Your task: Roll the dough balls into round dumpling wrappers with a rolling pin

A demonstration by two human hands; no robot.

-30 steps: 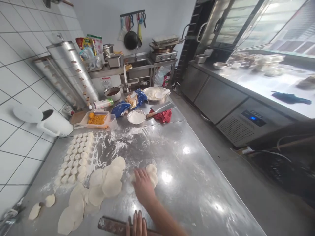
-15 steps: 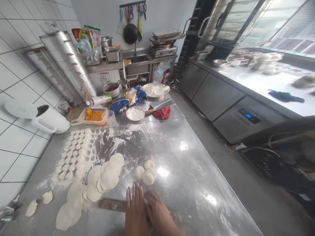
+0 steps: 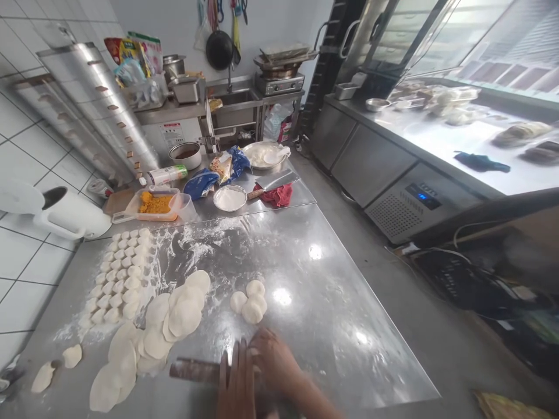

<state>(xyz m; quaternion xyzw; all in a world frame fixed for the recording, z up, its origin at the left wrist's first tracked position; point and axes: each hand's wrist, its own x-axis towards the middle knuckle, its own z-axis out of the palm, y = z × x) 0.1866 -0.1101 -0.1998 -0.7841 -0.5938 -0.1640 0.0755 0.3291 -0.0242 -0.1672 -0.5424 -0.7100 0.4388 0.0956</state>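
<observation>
Both hands were at the near edge of the steel table [image 3: 332,331], with the wooden rolling pin [image 3: 192,370] running out to the left from beneath them. The left hand [image 3: 236,381] stood on edge, its fingers [image 3: 236,364] straight and pressed together, against the pin. The right hand [image 3: 274,358] lay just beside it, fingers slightly curved, over the pin. Motion blur hid the contact; whether either hand gripped the pin could not be told.

Directly ahead of the hands sat four dough balls [image 3: 247,302], touching one another. Ahead and to the left of the hands, flattened dough wrappers [image 3: 184,318] lay overlapping, with a second overlapping group of wrappers [image 3: 117,366] nearer the left hand. Farther left, two oval dough pieces [image 3: 56,366] lay apart from the wrappers. Beyond the wrappers, rows of small dough pieces [image 3: 117,273] stood close together on scattered flour [image 3: 187,244].

Well ahead of the hands, at the table's far end, were a bowl of flour [image 3: 229,198], a cleaver [image 3: 279,181] on a red cloth [image 3: 276,197], and a plastic tray of orange filling [image 3: 152,204].
</observation>
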